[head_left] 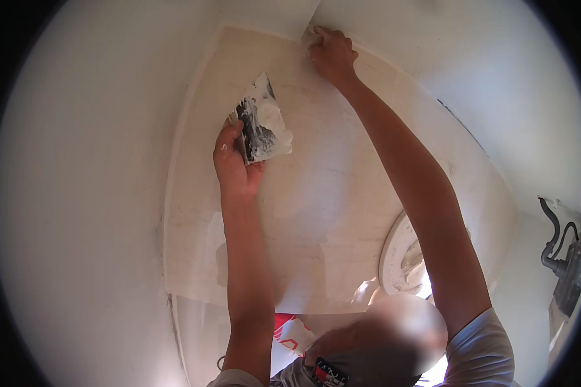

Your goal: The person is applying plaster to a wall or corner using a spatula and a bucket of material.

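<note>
Left hand (234, 158): pinching the paste-smeared plate (252, 132) in front of the beige panel (316, 187); I'd tilt it so the white paste (276, 126) stays put.
Right hand (334, 57): fingers curled at the panel's upper edge, can't tell on what; light, even pressure, imo.
</note>
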Demonstrator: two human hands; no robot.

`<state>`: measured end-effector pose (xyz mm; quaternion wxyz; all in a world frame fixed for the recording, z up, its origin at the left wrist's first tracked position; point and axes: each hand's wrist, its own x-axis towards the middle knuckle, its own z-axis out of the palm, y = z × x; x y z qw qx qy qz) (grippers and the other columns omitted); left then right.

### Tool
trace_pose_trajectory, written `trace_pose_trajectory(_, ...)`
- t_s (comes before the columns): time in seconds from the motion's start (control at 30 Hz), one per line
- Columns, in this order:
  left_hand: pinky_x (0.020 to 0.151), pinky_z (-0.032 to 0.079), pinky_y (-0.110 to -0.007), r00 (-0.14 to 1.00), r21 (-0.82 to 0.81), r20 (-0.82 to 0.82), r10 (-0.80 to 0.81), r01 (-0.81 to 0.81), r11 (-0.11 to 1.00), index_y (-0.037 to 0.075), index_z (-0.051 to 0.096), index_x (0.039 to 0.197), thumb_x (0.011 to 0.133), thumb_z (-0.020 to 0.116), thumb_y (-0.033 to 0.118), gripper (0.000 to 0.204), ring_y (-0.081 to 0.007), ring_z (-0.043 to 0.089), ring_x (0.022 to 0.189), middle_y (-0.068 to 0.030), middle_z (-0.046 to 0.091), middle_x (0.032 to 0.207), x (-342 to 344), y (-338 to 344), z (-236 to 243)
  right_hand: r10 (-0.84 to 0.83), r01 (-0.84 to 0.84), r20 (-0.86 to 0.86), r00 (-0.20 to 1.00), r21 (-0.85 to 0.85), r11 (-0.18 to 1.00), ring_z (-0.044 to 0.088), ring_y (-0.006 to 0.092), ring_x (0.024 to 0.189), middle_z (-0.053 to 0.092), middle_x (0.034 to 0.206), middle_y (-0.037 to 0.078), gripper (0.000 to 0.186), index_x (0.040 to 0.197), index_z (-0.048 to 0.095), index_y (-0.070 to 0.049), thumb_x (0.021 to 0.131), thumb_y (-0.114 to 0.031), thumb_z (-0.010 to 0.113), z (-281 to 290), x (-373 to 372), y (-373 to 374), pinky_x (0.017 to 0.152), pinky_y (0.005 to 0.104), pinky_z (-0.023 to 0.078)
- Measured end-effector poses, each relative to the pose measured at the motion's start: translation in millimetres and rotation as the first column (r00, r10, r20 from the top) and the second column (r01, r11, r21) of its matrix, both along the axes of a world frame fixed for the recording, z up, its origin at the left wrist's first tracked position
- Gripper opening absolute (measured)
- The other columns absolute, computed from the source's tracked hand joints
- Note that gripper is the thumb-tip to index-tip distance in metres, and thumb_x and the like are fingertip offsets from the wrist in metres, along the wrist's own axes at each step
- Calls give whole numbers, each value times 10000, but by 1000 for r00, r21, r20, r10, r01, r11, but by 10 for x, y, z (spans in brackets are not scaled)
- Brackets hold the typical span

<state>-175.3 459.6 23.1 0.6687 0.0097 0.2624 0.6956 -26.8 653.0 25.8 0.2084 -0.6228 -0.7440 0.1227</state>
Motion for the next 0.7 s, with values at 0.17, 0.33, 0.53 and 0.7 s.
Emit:
trace_pose_trajectory(0.17, 450, 456, -210, 999, -56, -53, -11, 8, 998, 76, 528, 1046, 836, 445, 159, 241, -82, 596, 690, 13, 589, 868, 7, 2, -16, -43, 36, 60, 997, 121, 992, 448, 340, 1026, 522, 1053, 145, 485, 1171, 555, -133, 699, -237, 504, -105, -59, 48, 831, 497, 323)
trace_pose_trajectory(0.33, 622, 511, -261, 1000, -53, -13, 6, -6, 999, 60, 520, 1074, 823, 450, 155, 277, -128, 598, 817, -17, 582, 940, 2, 7, 6, -51, 26, 193, 980, 129, 991, 445, 354, 1032, 513, 1091, 157, 472, 1179, 547, -141, 720, -238, 497, -74, -140, 30, 824, 504, 335)
trace_pose_trajectory(0.53, 712, 510, -293, 999, -43, 48, 12, -10, 999, 45, 505, 1096, 810, 453, 154, 310, -151, 594, 859, -34, 575, 984, -73, -64, -16, 65, -67, 73, 995, 28, 997, 465, 335, 1017, 546, 1055, 156, 400, 1085, 617, -127, 709, -202, 501, 20, -125, -325, 835, 464, 329)
trace_pose_trajectory(0.7, 720, 511, -292, 998, -34, 58, 5, -3, 999, 43, 500, 1091, 810, 449, 147, 304, -148, 595, 858, -30, 579, 967, -69, -58, 74, -56, 51, -101, 993, -55, 997, 471, 343, 1032, 560, 1066, 149, 383, 1049, 635, -135, 698, -229, 515, 116, -46, -37, 821, 489, 352)
